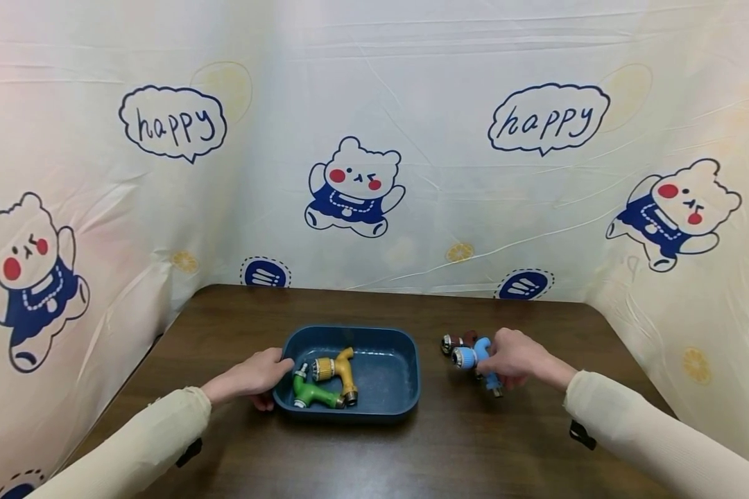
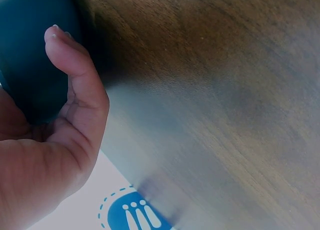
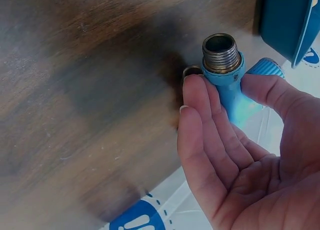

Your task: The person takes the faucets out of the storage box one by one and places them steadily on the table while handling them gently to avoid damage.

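Observation:
My left hand (image 1: 259, 373) grips the left end of a dark blue plastic basin (image 1: 387, 374), its thumb over the rim. Inside the basin's left half lie a yellow tap (image 1: 326, 369) and a green tap (image 1: 317, 396), side by side. Right of the basin, my right hand (image 1: 517, 357) holds a light blue tap (image 1: 465, 357) between thumb and fingers. The right wrist view shows the threaded metal end of this light blue tap (image 3: 221, 52) pointing toward the camera. Just behind it is a dark red-brown tap (image 1: 453, 342), partly hidden.
Everything stands on a dark brown wooden table (image 1: 387, 457). A pale curtain (image 1: 437, 208) with bear prints and "happy" bubbles surrounds its back and sides.

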`<state>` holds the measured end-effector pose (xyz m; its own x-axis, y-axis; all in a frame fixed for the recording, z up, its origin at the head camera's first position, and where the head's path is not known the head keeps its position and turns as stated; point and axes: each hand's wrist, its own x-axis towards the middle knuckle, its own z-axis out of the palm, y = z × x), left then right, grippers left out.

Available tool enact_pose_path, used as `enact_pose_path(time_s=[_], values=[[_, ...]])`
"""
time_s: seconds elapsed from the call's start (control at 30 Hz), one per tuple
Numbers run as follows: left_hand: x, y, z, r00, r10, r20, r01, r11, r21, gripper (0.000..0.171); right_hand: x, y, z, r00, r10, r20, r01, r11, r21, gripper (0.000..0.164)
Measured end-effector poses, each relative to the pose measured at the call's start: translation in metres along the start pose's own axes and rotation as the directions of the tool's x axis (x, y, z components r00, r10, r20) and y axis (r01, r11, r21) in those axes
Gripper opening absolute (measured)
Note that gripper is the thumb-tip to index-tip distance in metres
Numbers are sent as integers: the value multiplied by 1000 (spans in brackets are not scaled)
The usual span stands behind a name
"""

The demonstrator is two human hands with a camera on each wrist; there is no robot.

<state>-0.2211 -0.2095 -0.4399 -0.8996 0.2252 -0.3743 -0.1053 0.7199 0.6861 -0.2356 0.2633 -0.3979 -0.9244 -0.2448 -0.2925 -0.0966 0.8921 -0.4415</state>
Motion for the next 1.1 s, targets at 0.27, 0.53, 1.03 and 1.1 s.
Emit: enact_pose_path(time_s=[0.27,0.53,1.03,1.1], values=[[0,0,0,1000,3,3,-3,1000,-5,31,1,6,-1,1000,4,-8,-4,1000,-4,29],[0,-1,0,1000,11,2,-11,1000,-8,31,3,13,-1,999,37,-6,-37,999,-3,29],[-1,0,0,1000,4,0,-4,1000,-5,30,1,19,-2,1000,25,-7,-25,1000,0,28],[-1,1,0,1000,6,0,-6,1000,-3,29,1,20,-2,1000,28,-7,-28,1000,3,29]])
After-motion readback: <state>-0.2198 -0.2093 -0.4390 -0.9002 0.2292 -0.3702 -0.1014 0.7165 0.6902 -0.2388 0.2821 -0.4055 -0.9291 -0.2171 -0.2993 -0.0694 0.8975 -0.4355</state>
